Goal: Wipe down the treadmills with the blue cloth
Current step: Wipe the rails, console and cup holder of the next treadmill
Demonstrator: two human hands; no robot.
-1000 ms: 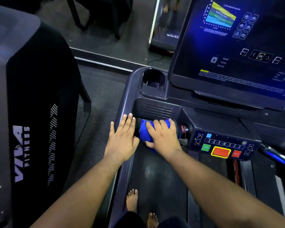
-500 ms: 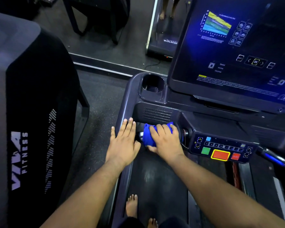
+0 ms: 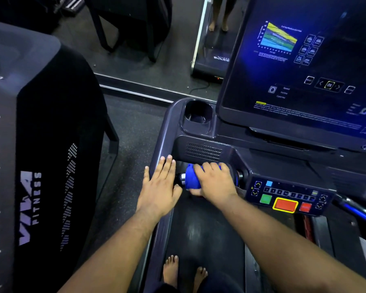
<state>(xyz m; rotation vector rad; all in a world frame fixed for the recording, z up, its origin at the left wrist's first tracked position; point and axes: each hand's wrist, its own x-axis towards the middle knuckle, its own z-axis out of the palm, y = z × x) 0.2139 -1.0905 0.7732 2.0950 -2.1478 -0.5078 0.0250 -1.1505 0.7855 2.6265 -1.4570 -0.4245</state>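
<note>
I stand barefoot on a dark treadmill (image 3: pixel 167 127), at its console. My right hand (image 3: pixel 215 182) grips the blue cloth (image 3: pixel 191 179), wrapped around the short front handle bar just left of the button panel (image 3: pixel 287 197). The bar's metal end (image 3: pixel 181 177) pokes out left of the cloth. My left hand (image 3: pixel 160 185) lies flat with straight fingers on the left side rail, right beside the cloth. The big tilted screen (image 3: pixel 304 66) rises above the console.
A cup holder (image 3: pixel 198 114) sits in the console's left corner. A second machine with a "VIVA FITNESS" logo (image 3: pixel 30 206) stands close on the left, with a strip of floor between. A mirror with a metal bottom edge (image 3: pixel 135 89) runs across the floor ahead.
My right hand with the cloth has shifted slightly right along the handle bar, baring the bar's metal end. My left hand stays flat on the rail. The view tilted a little.
</note>
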